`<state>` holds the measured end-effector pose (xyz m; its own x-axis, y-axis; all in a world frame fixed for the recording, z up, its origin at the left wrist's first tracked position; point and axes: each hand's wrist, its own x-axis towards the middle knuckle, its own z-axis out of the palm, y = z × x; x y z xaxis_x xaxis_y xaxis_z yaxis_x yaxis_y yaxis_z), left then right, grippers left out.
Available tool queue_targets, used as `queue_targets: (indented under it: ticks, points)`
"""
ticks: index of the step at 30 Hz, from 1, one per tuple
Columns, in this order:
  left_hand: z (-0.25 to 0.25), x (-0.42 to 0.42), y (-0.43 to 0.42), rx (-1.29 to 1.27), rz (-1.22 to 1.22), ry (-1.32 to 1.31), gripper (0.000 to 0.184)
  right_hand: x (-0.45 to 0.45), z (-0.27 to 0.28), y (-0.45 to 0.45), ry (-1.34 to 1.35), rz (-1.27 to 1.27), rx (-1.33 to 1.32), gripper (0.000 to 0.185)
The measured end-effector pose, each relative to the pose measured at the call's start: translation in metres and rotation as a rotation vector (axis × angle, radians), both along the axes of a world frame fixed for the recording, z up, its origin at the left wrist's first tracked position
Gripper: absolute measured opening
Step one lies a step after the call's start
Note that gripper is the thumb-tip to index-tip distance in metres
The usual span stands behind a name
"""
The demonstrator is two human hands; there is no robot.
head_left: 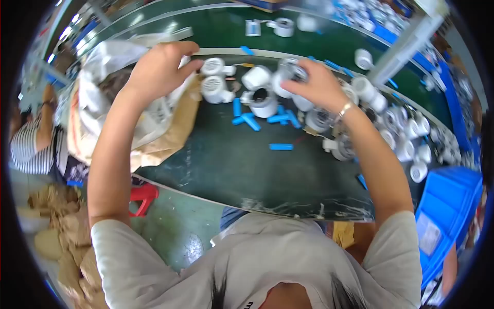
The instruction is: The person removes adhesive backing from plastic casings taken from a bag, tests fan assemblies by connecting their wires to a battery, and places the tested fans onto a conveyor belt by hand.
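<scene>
My left hand (163, 69) is over the right rim of a large paper sack (177, 126) with a white plastic lining, its thumb and fingers apart. Just right of its fingertips stand two white round housings (212, 88) with slotted faces. My right hand (320, 85) has thumb and fingers around a white cylindrical housing (289, 69) at the back of the dark table. Below and left of that hand are more white housings, one an open cup (263, 103) with a dark inside. Blue cylinders (281, 147) lie in front of them.
More white housings (406, 131) are heaped on the right of the green table (231, 172). A blue crate (445, 206) stands at the lower right beside a metal post (406, 49). At far left is another person in a striped top (33, 144), near a red stool (144, 198).
</scene>
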<state>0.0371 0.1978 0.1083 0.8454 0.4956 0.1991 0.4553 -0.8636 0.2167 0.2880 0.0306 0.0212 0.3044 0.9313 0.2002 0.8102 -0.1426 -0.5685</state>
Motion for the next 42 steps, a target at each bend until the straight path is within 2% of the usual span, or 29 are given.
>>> queue_targets:
  ticks: [1,4,7,9,10,13,15,17,18,20,22,23,24,26,28,31,33,34,35,37,40,42]
  points:
    - [0.001,-0.016,0.013,0.267,0.092,0.107,0.027,-0.009,0.0,-0.002,-0.253,-0.079,-0.109,0.062]
    - [-0.005,-0.053,0.047,0.233,0.272,0.384,0.023,-0.015,-0.011,0.007,-0.424,-0.105,-0.002,0.068]
    - [-0.021,-0.06,0.05,0.207,0.348,0.671,0.037,-0.015,-0.011,0.013,-0.479,-0.037,0.078,0.06]
    - [-0.044,-0.071,0.075,0.195,0.293,0.647,0.046,-0.014,-0.011,0.021,-0.5,0.028,0.223,0.057]
    - [-0.054,-0.074,0.085,0.19,0.264,0.633,0.051,-0.021,0.001,0.025,-0.403,0.064,0.225,0.048]
    - [-0.076,-0.067,0.097,0.053,0.337,0.579,0.058,-0.063,0.028,0.057,-0.088,0.275,0.253,0.037]
    - [-0.09,-0.067,0.102,-0.013,0.342,0.481,0.052,-0.097,0.027,0.097,0.099,0.528,0.269,0.028]
    - [-0.091,-0.067,0.099,-0.139,0.322,0.412,0.047,-0.127,0.018,0.146,0.025,0.618,0.205,0.026]
    - [-0.096,-0.076,0.101,0.054,0.249,0.261,0.041,-0.14,0.007,0.173,0.028,0.603,0.194,0.024]
    - [-0.051,-0.078,0.076,0.167,0.448,0.218,0.036,-0.159,-0.014,0.218,0.005,0.579,0.14,0.024]
    - [-0.012,-0.101,0.049,0.195,0.38,-0.266,0.035,-0.18,-0.028,0.244,-0.067,0.533,0.032,0.03]
    - [0.007,-0.107,0.026,0.023,0.502,-0.396,0.037,-0.192,-0.03,0.253,-0.117,0.491,-0.026,0.035]
    - [0.008,-0.114,0.009,-0.022,0.37,-0.684,0.039,-0.204,-0.015,0.248,-0.195,0.412,-0.164,0.044]
    - [0.004,-0.125,-0.026,-0.264,0.295,-0.943,0.063,-0.214,-0.031,0.27,-0.243,0.342,-0.198,0.046]
    - [-0.016,-0.135,-0.05,-0.396,0.311,-0.955,0.078,-0.215,-0.034,0.273,-0.23,0.302,-0.223,0.047]
    - [-0.047,-0.136,-0.086,-0.891,0.209,-1.046,0.08,-0.19,-0.007,0.239,-0.068,0.507,-0.01,0.047]
    - [-0.066,-0.122,-0.11,-1.147,0.238,-0.94,0.079,-0.162,0.029,0.183,0.009,0.538,0.034,0.046]
    - [-0.097,-0.123,-0.112,-1.019,0.176,-0.666,0.079,-0.148,0.047,0.139,0.047,0.493,0.001,0.044]
    - [-0.105,-0.109,-0.12,-0.86,0.21,-0.456,0.072,-0.137,0.054,0.091,0.085,0.437,-0.03,0.041]
    - [-0.129,-0.085,-0.133,-0.517,0.255,-0.185,0.066,-0.122,0.036,0.002,0.158,0.323,-0.029,0.039]
    - [-0.157,-0.051,-0.151,-0.162,0.283,-0.078,0.058,-0.131,-0.016,-0.103,-0.008,0.046,-0.189,0.036]
    - [-0.166,-0.026,-0.169,-0.112,0.245,-0.025,0.058,-0.136,-0.05,-0.134,-0.099,-0.087,-0.26,0.037]
